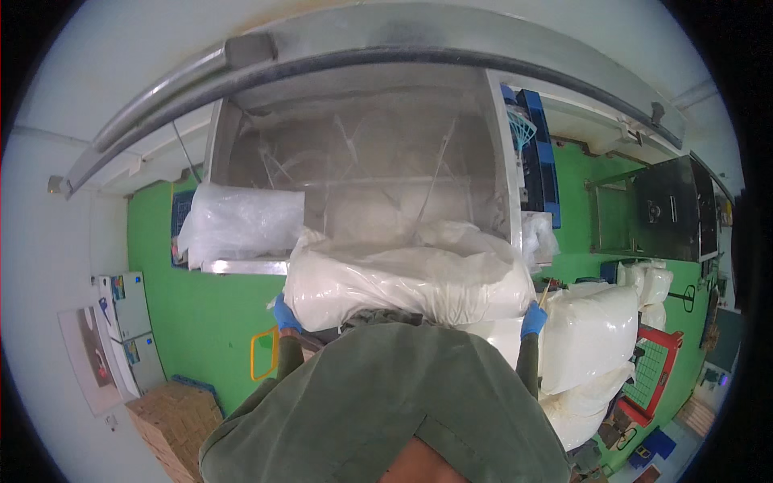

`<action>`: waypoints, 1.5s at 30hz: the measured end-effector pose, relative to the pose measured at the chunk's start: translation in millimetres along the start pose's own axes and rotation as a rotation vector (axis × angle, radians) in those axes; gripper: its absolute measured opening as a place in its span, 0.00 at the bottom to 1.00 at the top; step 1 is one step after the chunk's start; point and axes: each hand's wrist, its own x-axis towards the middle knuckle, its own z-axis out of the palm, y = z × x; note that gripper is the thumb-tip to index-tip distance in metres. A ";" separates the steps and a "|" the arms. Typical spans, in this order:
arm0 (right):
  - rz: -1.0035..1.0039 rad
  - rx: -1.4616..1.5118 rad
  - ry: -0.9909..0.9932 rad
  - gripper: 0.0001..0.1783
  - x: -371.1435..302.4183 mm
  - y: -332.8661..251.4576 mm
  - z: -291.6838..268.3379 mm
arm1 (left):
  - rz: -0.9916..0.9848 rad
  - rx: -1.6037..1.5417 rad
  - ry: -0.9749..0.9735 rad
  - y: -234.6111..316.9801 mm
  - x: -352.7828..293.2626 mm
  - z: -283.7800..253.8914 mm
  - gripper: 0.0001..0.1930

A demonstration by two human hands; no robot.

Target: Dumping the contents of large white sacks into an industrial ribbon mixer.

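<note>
A large white sack (407, 278) full of pale powder lies across the front rim of a big steel mixer tub (362, 153), its open mouth turned toward the tub. My left hand (285, 315), in a blue glove, grips the sack's lower left end. At the lower right end, my right hand (533, 319), also blue-gloved, holds the sack. White powder sits at the bottom of the tub among the mixer's blades. My green sleeves and chest fill the lower middle of the view.
A crumpled clear plastic bag (240, 223) rests on the tub's left ledge. Several filled white sacks (592, 338) are stacked at my right, beside a red trolley (656, 370). Cardboard boxes (173, 419) stand lower left on the green floor (201, 314). A dark metal cabinet (672, 209) stands at right.
</note>
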 end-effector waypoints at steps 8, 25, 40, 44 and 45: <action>0.078 0.446 -0.096 0.18 1.2 -131.9 33.1 | 0.105 0.101 -0.081 96.0 -8.6 173.7 0.19; 0.051 0.552 -0.387 0.17 -48.3 -235.3 65.9 | 0.776 0.195 -0.284 186.2 252.3 255.7 0.16; 0.045 0.277 -0.272 0.18 50.0 -118.4 103.1 | 0.595 0.049 -0.523 202.1 239.2 260.1 0.17; 0.209 0.590 -0.242 0.19 -11.0 -194.5 40.3 | 0.692 0.439 -0.522 240.1 256.5 268.7 0.17; 0.214 0.591 -0.232 0.19 -13.1 -195.8 31.4 | 0.713 0.538 -0.524 250.7 259.5 262.9 0.17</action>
